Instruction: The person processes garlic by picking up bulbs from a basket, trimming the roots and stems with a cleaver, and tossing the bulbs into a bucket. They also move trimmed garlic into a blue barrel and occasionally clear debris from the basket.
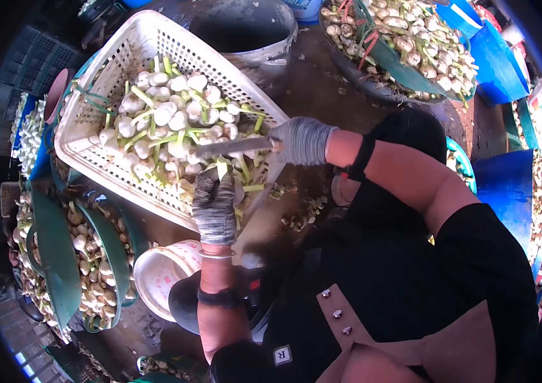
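My right hand [304, 141], in a grey knit glove, is closed round the handle of a knife. The knife's blade [236, 147] points left over the heap of garlic bulbs [178, 115]. Just below the blade, my left hand [215, 210], in a glove with darkened fingertips, is closed on a garlic bulb; a pale green cut stem [222, 168] sticks up between its fingers, and the bulb itself is mostly hidden. The white plastic basket [86, 150] under both hands holds many bulbs with short green stems.
A white bucket [156, 281] stands left of my left forearm, and a large grey tub [277, 60] behind the basket. Green bags [57, 255] of garlic stand at the left. More garlic [411, 38] is piled at the upper right, near blue barrels [497, 64].
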Demonstrator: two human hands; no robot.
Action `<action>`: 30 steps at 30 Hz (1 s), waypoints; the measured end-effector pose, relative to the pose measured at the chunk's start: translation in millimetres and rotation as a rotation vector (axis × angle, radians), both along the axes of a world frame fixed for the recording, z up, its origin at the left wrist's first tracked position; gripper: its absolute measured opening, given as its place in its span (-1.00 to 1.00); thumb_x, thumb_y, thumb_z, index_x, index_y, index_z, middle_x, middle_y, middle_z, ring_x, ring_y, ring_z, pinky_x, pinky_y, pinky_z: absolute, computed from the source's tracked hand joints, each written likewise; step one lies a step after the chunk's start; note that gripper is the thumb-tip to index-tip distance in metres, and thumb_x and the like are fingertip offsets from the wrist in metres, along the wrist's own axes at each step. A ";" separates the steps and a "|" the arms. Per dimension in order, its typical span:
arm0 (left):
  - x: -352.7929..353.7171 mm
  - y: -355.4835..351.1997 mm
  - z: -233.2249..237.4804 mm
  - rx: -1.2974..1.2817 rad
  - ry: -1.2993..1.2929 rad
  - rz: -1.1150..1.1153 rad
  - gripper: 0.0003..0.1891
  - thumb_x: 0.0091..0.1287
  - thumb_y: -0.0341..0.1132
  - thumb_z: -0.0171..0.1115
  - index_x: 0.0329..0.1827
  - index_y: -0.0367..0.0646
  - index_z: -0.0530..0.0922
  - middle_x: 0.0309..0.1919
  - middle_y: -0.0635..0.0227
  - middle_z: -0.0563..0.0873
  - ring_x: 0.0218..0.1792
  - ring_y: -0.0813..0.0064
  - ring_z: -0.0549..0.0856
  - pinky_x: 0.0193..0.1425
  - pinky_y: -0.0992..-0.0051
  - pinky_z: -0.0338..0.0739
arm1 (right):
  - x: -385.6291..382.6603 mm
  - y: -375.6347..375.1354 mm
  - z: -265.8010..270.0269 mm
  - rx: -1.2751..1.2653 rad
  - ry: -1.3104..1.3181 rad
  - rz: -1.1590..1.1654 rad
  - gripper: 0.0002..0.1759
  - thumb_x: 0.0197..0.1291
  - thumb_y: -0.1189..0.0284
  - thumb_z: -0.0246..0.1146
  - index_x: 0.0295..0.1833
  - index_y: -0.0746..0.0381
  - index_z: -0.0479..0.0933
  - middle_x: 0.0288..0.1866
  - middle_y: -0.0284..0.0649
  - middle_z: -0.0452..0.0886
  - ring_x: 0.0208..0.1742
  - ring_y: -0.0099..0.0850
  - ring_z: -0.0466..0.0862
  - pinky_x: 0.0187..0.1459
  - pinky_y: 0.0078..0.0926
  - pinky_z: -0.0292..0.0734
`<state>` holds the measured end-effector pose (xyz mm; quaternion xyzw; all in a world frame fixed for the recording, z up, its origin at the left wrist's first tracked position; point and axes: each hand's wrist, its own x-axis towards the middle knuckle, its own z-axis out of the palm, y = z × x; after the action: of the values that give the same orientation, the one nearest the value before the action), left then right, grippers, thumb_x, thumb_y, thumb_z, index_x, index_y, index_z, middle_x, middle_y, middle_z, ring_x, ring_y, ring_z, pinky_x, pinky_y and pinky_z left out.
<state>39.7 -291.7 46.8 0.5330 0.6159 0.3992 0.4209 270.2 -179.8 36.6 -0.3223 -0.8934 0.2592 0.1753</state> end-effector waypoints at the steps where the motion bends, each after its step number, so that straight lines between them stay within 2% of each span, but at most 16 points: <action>1: 6.7 -0.5 2.4 0.162 -0.057 0.095 -0.81 0.30 -0.44 0.23 -0.04 -0.22 0.62 -0.11 0.28 0.63 -0.09 0.42 0.61 0.11 0.43 0.48 | 4.4 5.1 0.9 -0.104 -0.134 -0.108 -0.66 0.01 0.15 0.36 -0.30 0.18 0.52 -0.47 -0.09 0.60 -0.40 -0.10 0.63 -0.29 -0.20 0.53; 3: -3.8 5.8 -11.6 0.404 -0.035 0.101 -0.78 0.24 -0.49 0.28 -0.05 -0.24 0.61 -0.11 0.21 0.62 -0.09 0.35 0.60 0.07 0.43 0.50 | -2.1 2.9 27.9 -0.550 -0.126 -0.296 -0.62 0.02 0.12 0.40 -0.35 0.22 0.51 -0.49 -0.13 0.58 -0.42 -0.27 0.60 -0.26 -0.29 0.51; 4: 4.9 4.3 10.8 0.217 0.137 0.133 -0.77 0.22 -0.48 0.29 -0.05 -0.25 0.59 -0.04 0.19 0.59 -0.05 0.30 0.59 0.08 0.39 0.49 | -9.5 -4.9 45.1 -0.540 -0.133 -0.274 -0.62 0.02 0.12 0.40 -0.35 0.22 0.51 -0.49 -0.13 0.58 -0.42 -0.27 0.60 -0.26 -0.29 0.51; 8: 35.1 19.4 22.4 0.326 0.186 -0.041 -0.68 0.17 -0.44 0.35 -0.01 -0.25 0.53 -0.02 0.19 0.58 -0.09 0.33 0.58 0.09 0.41 0.49 | -23.8 -14.1 65.9 -0.388 0.196 -0.256 -0.59 0.01 0.14 0.44 -0.33 0.26 0.51 -0.48 -0.17 0.57 -0.39 -0.37 0.57 -0.23 -0.40 0.51; 10: 46.3 28.7 25.7 0.280 -0.319 0.000 -0.65 0.24 -0.44 0.30 0.08 -0.25 0.49 -0.02 0.23 0.59 -0.08 0.47 0.56 0.10 0.50 0.47 | -22.3 -6.7 71.4 -0.311 0.411 -0.292 -0.57 0.00 0.13 0.44 -0.32 0.26 0.50 -0.47 -0.19 0.56 -0.41 -0.38 0.54 -0.24 -0.45 0.51; 11: 34.8 37.3 19.2 0.178 -0.305 0.060 -0.64 0.27 -0.43 0.27 0.13 -0.26 0.47 -0.01 0.24 0.59 -0.06 0.52 0.54 0.10 0.53 0.46 | -21.4 -0.2 103.3 -0.478 0.469 -0.371 -0.56 0.02 0.11 0.43 -0.30 0.26 0.50 -0.46 -0.18 0.55 -0.44 -0.38 0.55 -0.27 -0.41 0.52; 13: -1.0 61.5 9.9 0.031 -0.132 0.217 -0.61 0.33 -0.44 0.19 0.22 -0.29 0.43 0.04 0.20 0.59 0.02 0.50 0.55 0.14 0.50 0.46 | -10.0 46.5 109.2 0.304 0.024 -0.560 -0.53 0.06 0.08 0.39 -0.19 0.29 0.55 -0.50 -0.17 0.55 -0.45 -0.36 0.59 -0.26 -0.40 0.55; 14: -17.5 74.3 -26.6 0.229 -0.063 0.417 -0.60 0.33 -0.38 0.18 0.22 -0.29 0.44 0.08 0.10 0.58 0.06 0.31 0.57 0.19 0.41 0.43 | -4.0 72.0 112.2 0.109 0.126 -0.691 -0.53 0.08 0.08 0.37 -0.14 0.28 0.57 -0.42 -0.20 0.62 -0.42 -0.34 0.62 -0.24 -0.41 0.55; 16: -54.0 98.0 -42.2 0.123 0.468 0.470 -0.46 0.24 -0.22 0.24 0.26 -0.27 0.43 0.15 -0.06 0.53 0.23 -0.02 0.44 0.34 0.28 0.31 | 0.0 102.7 138.2 -0.009 0.411 -0.738 -0.58 0.13 0.10 0.33 -0.04 0.17 0.63 -0.28 -0.20 0.71 -0.25 -0.32 0.67 -0.13 -0.41 0.54; 18: -65.0 115.2 -51.3 -0.006 0.632 0.448 -0.44 0.20 -0.18 0.26 0.27 -0.16 0.45 0.18 -0.05 0.52 0.34 0.02 0.33 0.41 0.26 0.24 | 9.3 146.8 116.8 0.165 0.344 -0.729 -0.60 0.13 0.12 0.33 -0.02 0.13 0.65 -0.26 -0.20 0.71 -0.23 -0.41 0.65 -0.11 -0.43 0.52; 19: -66.4 124.5 -56.4 -0.095 0.679 0.431 -0.48 0.21 -0.13 0.26 0.25 -0.05 0.49 0.25 -0.03 0.46 0.39 0.05 0.26 0.45 0.23 0.18 | 12.2 123.5 127.9 0.548 0.053 -0.557 -0.61 0.16 0.12 0.30 -0.02 0.15 0.65 -0.19 -0.20 0.71 -0.19 -0.44 0.65 -0.08 -0.44 0.51; 20: -68.6 131.4 -65.2 -0.086 0.674 0.433 -0.48 0.21 -0.13 0.26 0.25 -0.05 0.49 0.25 -0.03 0.46 0.39 0.05 0.26 0.45 0.23 0.18 | -2.3 103.6 139.3 -0.050 0.360 -0.780 -0.64 0.16 0.16 0.32 -0.02 0.14 0.65 -0.14 -0.20 0.71 -0.16 -0.42 0.67 -0.05 -0.44 0.51; 24: -83.4 146.4 -97.1 -0.114 0.905 0.353 -0.51 0.27 -0.01 0.23 0.19 -0.07 0.55 0.31 -0.01 0.41 0.38 -0.01 0.27 0.46 0.20 0.15 | -5.7 39.4 116.2 0.146 0.171 -0.403 -0.69 0.13 0.27 0.35 -0.01 0.12 0.63 -0.22 -0.18 0.69 -0.21 -0.43 0.68 -0.06 -0.44 0.53; 26: -85.5 139.7 -98.6 0.108 0.652 0.512 -0.55 0.33 -0.03 0.16 0.18 -0.09 0.55 0.20 0.04 0.53 0.35 0.01 0.32 0.44 0.22 0.17 | -9.1 7.8 95.8 -0.101 0.259 -0.360 -0.71 0.09 0.30 0.34 -0.08 0.16 0.59 -0.30 -0.18 0.67 -0.25 -0.28 0.69 -0.14 -0.39 0.56; 28: -91.5 130.3 -89.8 0.151 0.559 0.451 -0.58 0.35 -0.10 0.12 0.19 -0.11 0.54 0.18 0.11 0.56 0.32 0.05 0.37 0.40 0.20 0.22 | -13.4 3.7 79.1 -0.071 0.060 -0.269 -0.72 0.04 0.30 0.34 -0.13 0.16 0.57 -0.32 -0.16 0.65 -0.27 -0.20 0.68 -0.18 -0.33 0.56; 30: -94.2 115.0 -79.5 -0.010 1.140 -0.274 -0.58 0.37 -0.12 0.06 0.22 -0.07 0.53 0.16 0.15 0.58 0.27 0.08 0.43 0.35 0.19 0.26 | -18.3 -4.5 72.4 -0.042 -0.138 -0.173 -0.73 0.00 0.29 0.34 -0.19 0.16 0.55 -0.35 -0.14 0.63 -0.28 -0.12 0.67 -0.22 -0.27 0.56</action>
<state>-54.5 -176.7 -32.7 0.7363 0.6726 -0.0115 0.0733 252.0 -184.3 109.0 -0.4189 -0.8666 0.2389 0.1282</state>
